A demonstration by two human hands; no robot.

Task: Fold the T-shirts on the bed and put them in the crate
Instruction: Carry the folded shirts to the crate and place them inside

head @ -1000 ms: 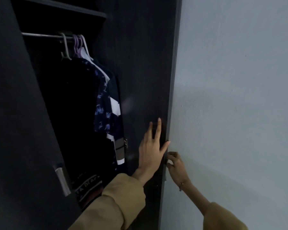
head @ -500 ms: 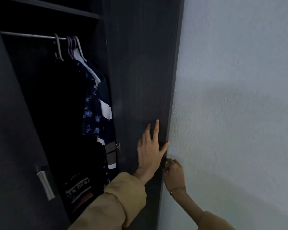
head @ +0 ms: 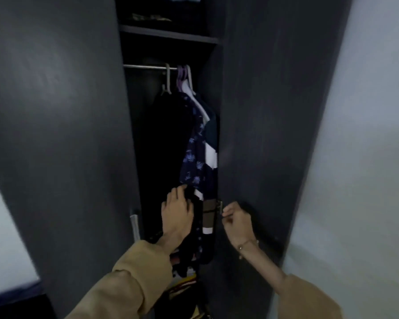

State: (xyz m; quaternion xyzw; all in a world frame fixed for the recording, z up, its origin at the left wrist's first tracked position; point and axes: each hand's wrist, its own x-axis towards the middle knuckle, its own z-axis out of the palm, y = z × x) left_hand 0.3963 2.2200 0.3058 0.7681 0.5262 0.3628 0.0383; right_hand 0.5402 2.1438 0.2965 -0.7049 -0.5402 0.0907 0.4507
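Note:
I face a dark wardrobe (head: 263,111) with its doors ajar; no bed or crate is in view. Shirts hang from a rail (head: 145,66) inside: a navy flower-print shirt (head: 194,162) and a navy-and-white striped shirt (head: 211,155). My left hand (head: 176,214) reaches into the gap and presses on a dark hanging garment (head: 194,226) below the print shirt, fingers bent. My right hand (head: 236,223) is at the inner edge of the right door (head: 274,157), thumb and fingers pinching a small latch piece (head: 219,206) there.
The left door (head: 55,134) stands partly open with a pale handle (head: 135,226) on its edge. A shelf (head: 168,35) crosses above the rail. Folded striped cloth (head: 184,282) lies at the wardrobe's bottom. A pale wall (head: 366,157) is on the right, something dark blue (head: 12,295) at lower left.
My view swung left and back, showing both doors. My left hand left the right door's face and went into the hanging clothes. My right hand stays pinched at that door's edge.

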